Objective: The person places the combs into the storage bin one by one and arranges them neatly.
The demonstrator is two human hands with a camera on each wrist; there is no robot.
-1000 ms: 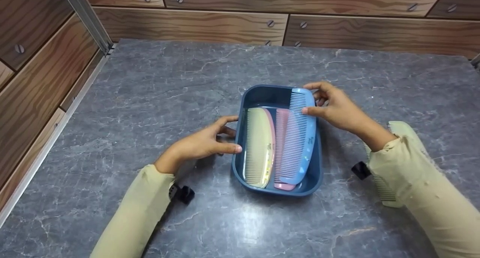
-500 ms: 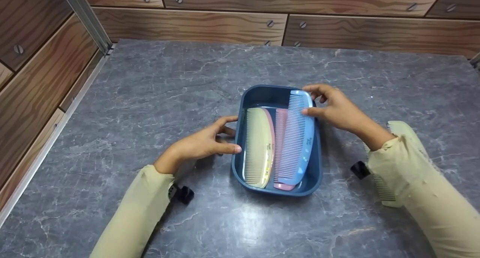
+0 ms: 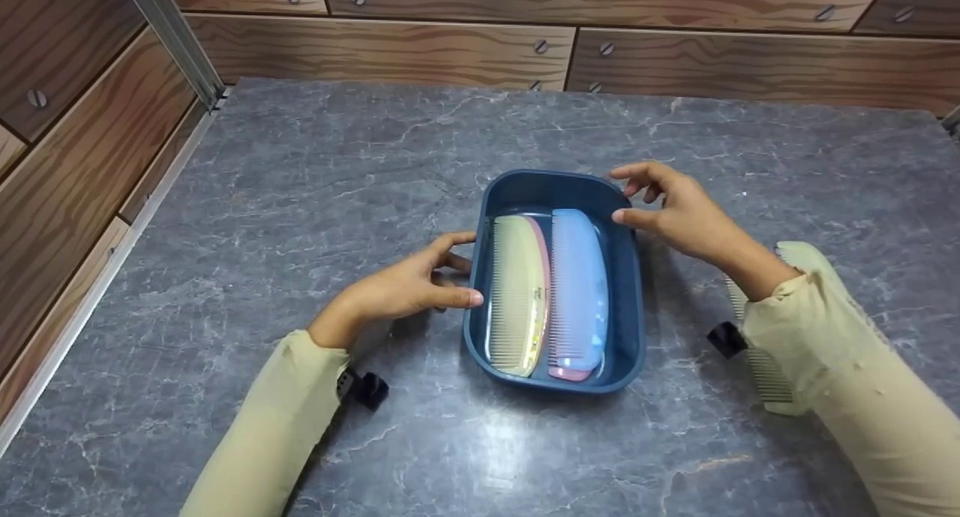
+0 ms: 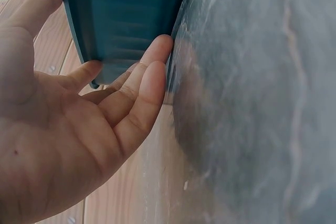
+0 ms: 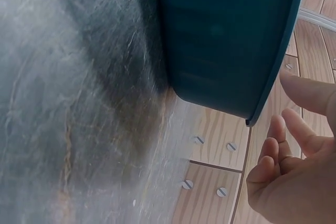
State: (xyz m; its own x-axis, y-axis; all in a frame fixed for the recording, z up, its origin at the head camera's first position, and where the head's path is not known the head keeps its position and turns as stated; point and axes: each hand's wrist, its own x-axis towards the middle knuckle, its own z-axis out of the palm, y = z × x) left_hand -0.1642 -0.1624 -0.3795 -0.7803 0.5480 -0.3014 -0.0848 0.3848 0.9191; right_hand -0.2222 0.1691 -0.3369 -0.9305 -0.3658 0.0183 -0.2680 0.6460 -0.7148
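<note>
A dark blue tub (image 3: 630, 329) stands on the table, holding several combs side by side. At its left lies a pale yellow comb (image 3: 517, 292) with a pink comb's edge (image 3: 546, 292) showing beneath. To the right, a blue comb (image 3: 589, 277) lies over another pink comb (image 3: 570, 373), which is mostly hidden. My left hand (image 3: 409, 281) rests against the tub's left side, thumb at the rim and fingertips along the outer wall (image 4: 121, 19). My right hand (image 3: 675, 209) holds nothing; its loosely bent fingers hover at the tub's right rim, near the far corner.
A pale green comb (image 3: 814, 258) lies on the grey marbled table (image 3: 360, 164) at the right, partly covered by my right sleeve. Wood-patterned panels (image 3: 450, 52) border the table at the back and left.
My right hand has let go of the blue comb, which has dropped into the tub over the pink one. The right hand has drawn slightly right; the left hand has stayed put.
</note>
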